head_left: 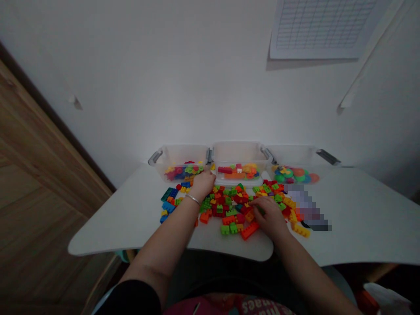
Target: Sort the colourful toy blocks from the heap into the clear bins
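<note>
A pile of toy building bricks [226, 203] in red, green, orange, yellow and blue is spread over the white table. My left hand [202, 183], with a bracelet on its wrist, reaches past the pile to the front of the left clear bin [183, 153]. Its fingers are curled together, and whatever they hold is hidden. At the right side of the pile, my right hand [269, 214] rests low over the bricks, its fingers reaching among them and its thumb apart. Near its fingertips lies an orange-red brick [250, 230].
Beside the left bin stand a middle clear bin [238, 151] of mostly red and orange pieces and a right clear bin [292, 153] with round pieces. A blurred-out flat object [308, 208] lies right of the pile. The table [121, 218] meets the wall behind.
</note>
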The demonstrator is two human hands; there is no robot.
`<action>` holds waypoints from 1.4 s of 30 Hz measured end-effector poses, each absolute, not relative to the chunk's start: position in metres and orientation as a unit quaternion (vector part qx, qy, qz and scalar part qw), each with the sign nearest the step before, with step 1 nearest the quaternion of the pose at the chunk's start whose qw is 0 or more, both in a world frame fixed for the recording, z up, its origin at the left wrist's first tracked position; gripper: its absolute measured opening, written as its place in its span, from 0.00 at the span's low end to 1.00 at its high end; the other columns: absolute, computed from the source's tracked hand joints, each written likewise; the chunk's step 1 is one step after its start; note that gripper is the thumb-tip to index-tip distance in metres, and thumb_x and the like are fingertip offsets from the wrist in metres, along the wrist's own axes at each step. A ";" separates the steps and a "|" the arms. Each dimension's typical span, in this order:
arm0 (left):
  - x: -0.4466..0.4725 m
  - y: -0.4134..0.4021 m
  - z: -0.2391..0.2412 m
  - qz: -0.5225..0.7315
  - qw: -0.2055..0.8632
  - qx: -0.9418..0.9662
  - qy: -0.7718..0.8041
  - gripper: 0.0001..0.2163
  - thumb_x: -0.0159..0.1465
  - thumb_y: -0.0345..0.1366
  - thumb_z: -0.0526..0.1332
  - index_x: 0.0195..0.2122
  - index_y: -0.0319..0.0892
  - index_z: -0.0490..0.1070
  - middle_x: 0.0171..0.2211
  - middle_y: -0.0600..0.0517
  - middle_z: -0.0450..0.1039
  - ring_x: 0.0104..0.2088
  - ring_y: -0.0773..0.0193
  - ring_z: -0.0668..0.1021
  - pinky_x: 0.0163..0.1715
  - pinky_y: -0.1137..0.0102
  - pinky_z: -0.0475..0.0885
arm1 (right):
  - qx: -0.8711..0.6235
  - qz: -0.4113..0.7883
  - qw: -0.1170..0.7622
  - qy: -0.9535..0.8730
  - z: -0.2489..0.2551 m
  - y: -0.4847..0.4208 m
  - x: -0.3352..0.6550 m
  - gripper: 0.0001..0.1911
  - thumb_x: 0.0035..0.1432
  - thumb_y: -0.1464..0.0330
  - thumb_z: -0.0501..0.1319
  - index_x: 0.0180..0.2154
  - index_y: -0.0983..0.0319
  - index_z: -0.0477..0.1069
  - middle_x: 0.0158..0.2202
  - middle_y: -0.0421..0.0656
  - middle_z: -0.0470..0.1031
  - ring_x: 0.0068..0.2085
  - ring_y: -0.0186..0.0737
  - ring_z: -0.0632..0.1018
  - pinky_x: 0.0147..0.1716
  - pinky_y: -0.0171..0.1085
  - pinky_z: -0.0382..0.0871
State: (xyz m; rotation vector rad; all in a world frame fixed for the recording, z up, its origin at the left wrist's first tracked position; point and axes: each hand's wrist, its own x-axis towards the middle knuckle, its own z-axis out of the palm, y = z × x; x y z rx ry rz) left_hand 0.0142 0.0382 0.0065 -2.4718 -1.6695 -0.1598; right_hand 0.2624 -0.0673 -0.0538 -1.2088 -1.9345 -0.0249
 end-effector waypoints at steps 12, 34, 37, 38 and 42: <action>-0.001 0.025 0.030 -0.102 0.005 -0.835 -0.541 0.07 0.63 0.36 0.61 0.41 0.44 0.76 0.43 0.48 0.77 0.44 0.60 0.79 0.45 0.69 0.73 | -0.484 -0.007 0.416 -0.770 -0.055 -0.068 0.262 0.09 0.56 0.73 0.56 0.35 0.60 0.75 0.35 0.45 0.78 0.40 0.45 0.76 0.42 0.45 0.70; -0.039 0.050 0.043 -0.395 0.040 -0.663 -0.635 0.11 0.65 0.39 0.56 0.44 0.48 0.76 0.45 0.52 0.80 0.48 0.58 0.79 0.64 0.51 0.47 | -0.487 -0.002 0.408 -0.773 -0.051 -0.069 0.260 0.10 0.57 0.72 0.55 0.34 0.60 0.75 0.34 0.45 0.79 0.39 0.45 0.76 0.41 0.45 0.71; -0.036 0.047 0.044 -0.367 0.049 -0.672 -0.641 0.13 0.66 0.38 0.54 0.46 0.49 0.75 0.47 0.52 0.79 0.50 0.58 0.78 0.65 0.50 0.45 | -0.487 -0.004 0.406 -0.773 -0.049 -0.070 0.260 0.10 0.57 0.73 0.55 0.34 0.59 0.75 0.34 0.45 0.79 0.39 0.45 0.76 0.40 0.45 0.71; -0.036 0.045 0.044 -0.363 0.048 -0.676 -0.639 0.13 0.66 0.38 0.53 0.47 0.49 0.75 0.47 0.52 0.79 0.50 0.58 0.78 0.65 0.50 0.45 | -0.487 -0.004 0.405 -0.774 -0.049 -0.070 0.260 0.10 0.56 0.73 0.55 0.34 0.59 0.75 0.33 0.45 0.79 0.38 0.45 0.76 0.40 0.45 0.71; -0.039 0.041 0.044 -0.363 0.024 -0.694 -0.621 0.14 0.66 0.36 0.53 0.49 0.48 0.74 0.49 0.52 0.78 0.52 0.60 0.76 0.65 0.53 0.48 | -0.487 0.000 0.410 -0.771 -0.051 -0.069 0.260 0.10 0.56 0.72 0.55 0.34 0.59 0.75 0.34 0.45 0.78 0.39 0.45 0.76 0.40 0.45 0.71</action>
